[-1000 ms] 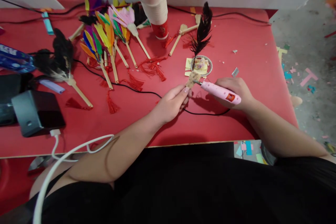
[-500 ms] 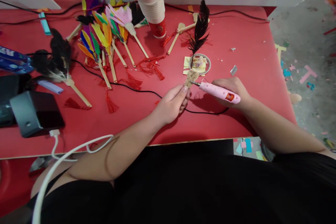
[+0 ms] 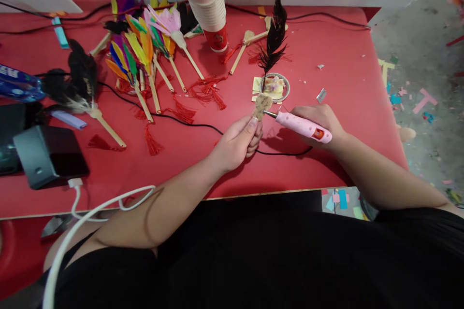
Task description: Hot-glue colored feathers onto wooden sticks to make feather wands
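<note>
The left hand (image 3: 239, 144) pinches a wooden stick (image 3: 263, 102) below its broad head, over the red table (image 3: 340, 63), near a black feather (image 3: 274, 41); rightward, the right hand (image 3: 324, 119) wraps a pink glue gun (image 3: 300, 125) — a slip of its nozzle (image 3: 271, 114) could burn the left thumb (image 3: 250, 128). Against a second ago, the nozzle sits lower on the head, closer to that thumb.
</note>
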A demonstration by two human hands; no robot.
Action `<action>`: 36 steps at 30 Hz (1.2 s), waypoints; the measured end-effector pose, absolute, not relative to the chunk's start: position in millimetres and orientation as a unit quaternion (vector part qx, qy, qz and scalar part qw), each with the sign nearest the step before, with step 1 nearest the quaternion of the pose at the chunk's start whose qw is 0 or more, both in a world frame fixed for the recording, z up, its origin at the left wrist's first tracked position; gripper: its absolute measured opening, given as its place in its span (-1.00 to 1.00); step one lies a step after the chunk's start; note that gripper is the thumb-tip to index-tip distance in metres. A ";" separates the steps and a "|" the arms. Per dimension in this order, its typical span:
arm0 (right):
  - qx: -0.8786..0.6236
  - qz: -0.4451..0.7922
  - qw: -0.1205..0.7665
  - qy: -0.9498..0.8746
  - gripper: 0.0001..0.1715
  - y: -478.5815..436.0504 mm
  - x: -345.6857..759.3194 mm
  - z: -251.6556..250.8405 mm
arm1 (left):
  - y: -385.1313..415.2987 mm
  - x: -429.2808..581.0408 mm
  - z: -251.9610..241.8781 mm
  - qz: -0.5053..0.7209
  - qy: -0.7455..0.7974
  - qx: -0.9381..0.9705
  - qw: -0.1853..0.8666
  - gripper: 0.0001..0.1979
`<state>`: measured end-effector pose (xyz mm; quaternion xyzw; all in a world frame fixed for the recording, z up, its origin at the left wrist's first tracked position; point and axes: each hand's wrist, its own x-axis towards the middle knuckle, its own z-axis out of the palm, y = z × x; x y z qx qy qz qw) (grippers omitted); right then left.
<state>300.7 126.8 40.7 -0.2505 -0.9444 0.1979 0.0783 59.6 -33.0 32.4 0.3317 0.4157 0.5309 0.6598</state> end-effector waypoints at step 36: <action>-0.266 0.172 0.105 -0.943 -0.86 127.8 302.2 36.5 | -35.7 60.1 40.2 0.524 0.425 0.372 0.638 -0.36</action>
